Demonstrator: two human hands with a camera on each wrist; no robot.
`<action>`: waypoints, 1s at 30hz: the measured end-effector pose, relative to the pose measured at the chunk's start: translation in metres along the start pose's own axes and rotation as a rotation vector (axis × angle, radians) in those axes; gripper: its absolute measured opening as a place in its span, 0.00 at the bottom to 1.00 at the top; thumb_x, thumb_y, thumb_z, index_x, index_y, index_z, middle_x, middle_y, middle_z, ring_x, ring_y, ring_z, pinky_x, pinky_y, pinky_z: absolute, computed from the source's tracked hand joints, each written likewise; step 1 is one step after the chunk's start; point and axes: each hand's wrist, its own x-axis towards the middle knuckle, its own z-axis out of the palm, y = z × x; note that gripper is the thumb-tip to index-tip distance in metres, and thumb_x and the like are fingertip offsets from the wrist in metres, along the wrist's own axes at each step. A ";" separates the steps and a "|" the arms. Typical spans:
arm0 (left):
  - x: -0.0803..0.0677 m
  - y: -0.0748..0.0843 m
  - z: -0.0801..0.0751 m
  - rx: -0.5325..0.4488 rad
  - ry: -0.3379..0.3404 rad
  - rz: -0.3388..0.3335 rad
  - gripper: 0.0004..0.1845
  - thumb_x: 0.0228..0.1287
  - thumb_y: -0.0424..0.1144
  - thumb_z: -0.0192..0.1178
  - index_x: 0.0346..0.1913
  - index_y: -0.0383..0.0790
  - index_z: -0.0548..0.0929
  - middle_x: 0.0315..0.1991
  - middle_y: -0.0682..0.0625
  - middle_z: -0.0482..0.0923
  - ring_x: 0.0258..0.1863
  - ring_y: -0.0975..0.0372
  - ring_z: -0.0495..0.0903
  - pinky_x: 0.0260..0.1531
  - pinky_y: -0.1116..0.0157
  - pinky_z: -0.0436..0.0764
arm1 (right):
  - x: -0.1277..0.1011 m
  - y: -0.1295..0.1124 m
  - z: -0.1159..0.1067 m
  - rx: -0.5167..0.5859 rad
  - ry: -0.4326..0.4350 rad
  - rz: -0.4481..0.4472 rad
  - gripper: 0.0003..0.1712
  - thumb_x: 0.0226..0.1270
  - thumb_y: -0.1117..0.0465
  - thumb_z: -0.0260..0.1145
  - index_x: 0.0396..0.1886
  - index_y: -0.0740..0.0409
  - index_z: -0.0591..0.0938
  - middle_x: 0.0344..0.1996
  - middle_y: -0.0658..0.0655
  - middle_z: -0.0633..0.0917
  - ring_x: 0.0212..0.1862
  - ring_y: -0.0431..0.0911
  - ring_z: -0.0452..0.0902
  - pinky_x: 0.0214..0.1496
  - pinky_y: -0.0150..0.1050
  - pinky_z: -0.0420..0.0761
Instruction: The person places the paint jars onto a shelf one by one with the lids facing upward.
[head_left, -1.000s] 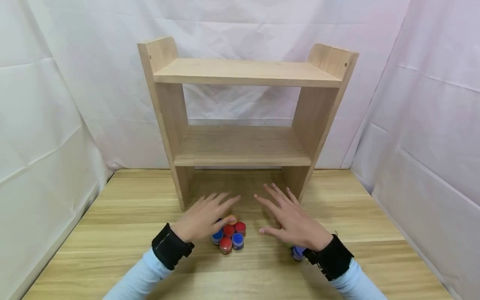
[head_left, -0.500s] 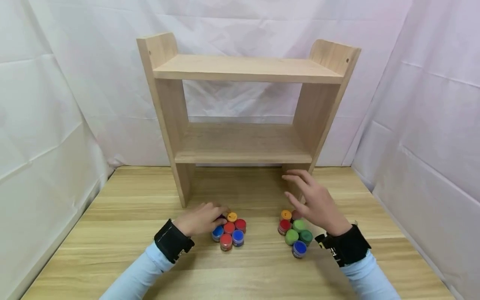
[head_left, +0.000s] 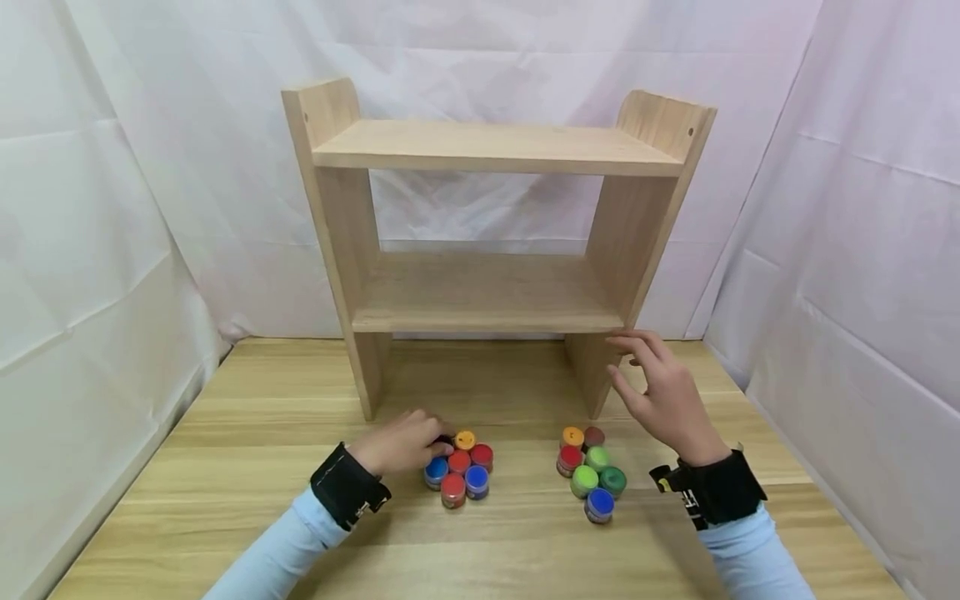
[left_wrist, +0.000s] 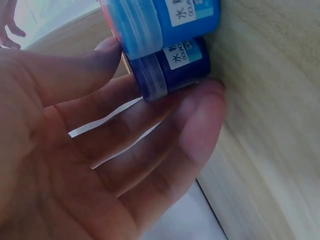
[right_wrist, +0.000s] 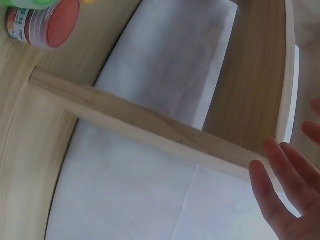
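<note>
Two clusters of small paint jars with coloured lids stand on the wooden table: a left cluster and a right cluster. My left hand is at the back-left of the left cluster. Its thumb and fingers pinch a dark blue jar, which stands against a light blue jar. My right hand hovers open beside the right leg of the wooden shelf, above and behind the right cluster, holding nothing. In the right wrist view its fingertips show near a shelf board, with a red-lidded jar at top left.
The two-tier shelf stands at the back of the table, both boards bare. White cloth walls close in the left, back and right sides. Black wristbands sit on both light blue sleeves.
Both hands were spread flat over the jars. The right hand has lifted away to the right, uncovering the right cluster, and the left hand has drawn back and curled onto a jar.
</note>
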 end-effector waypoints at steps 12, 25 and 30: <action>0.003 -0.015 -0.007 -0.015 0.092 -0.051 0.10 0.76 0.41 0.60 0.48 0.39 0.88 0.33 0.54 0.82 0.27 0.66 0.76 0.27 0.69 0.74 | 0.004 0.008 -0.010 -0.011 0.070 0.050 0.21 0.62 0.71 0.71 0.56 0.65 0.82 0.53 0.63 0.83 0.43 0.54 0.84 0.44 0.34 0.78; -0.003 -0.028 -0.032 -0.086 0.040 -0.036 0.30 0.63 0.18 0.53 0.69 0.35 0.77 0.54 0.45 0.85 0.39 0.58 0.79 0.42 0.60 0.80 | 0.002 0.013 -0.013 0.000 0.042 0.245 0.16 0.68 0.68 0.67 0.54 0.67 0.80 0.48 0.65 0.82 0.40 0.58 0.86 0.39 0.34 0.82; 0.000 -0.022 -0.023 -0.058 0.011 0.011 0.28 0.64 0.28 0.65 0.67 0.41 0.79 0.60 0.47 0.83 0.50 0.56 0.82 0.54 0.53 0.81 | -0.001 0.016 -0.012 0.018 0.010 0.271 0.17 0.69 0.67 0.66 0.55 0.67 0.79 0.49 0.65 0.83 0.41 0.57 0.86 0.38 0.41 0.85</action>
